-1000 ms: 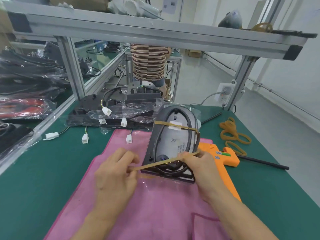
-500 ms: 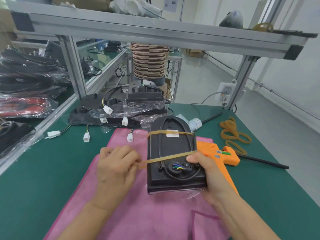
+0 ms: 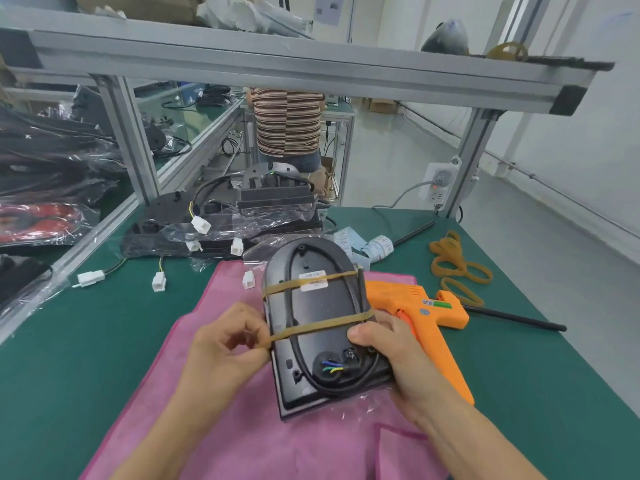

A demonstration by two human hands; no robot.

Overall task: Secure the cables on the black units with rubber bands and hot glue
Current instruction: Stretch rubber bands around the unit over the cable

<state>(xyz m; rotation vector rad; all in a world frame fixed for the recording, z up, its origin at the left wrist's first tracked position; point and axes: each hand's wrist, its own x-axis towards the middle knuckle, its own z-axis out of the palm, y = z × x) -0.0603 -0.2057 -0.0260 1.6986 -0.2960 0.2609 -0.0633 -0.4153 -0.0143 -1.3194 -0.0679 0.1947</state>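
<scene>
Two rubber bands cross one black unit mid-frame. The left hand pinches the lower band; the right hand grips the unit's edge.

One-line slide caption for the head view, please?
Left hand stretches second rubber band across black unit steadied by right hand.

Open green desk left of pink cloth. Right side crowded: orange glue gun, tan rubber bands, thin black rod. Rear blocked by bagged black units.
</scene>
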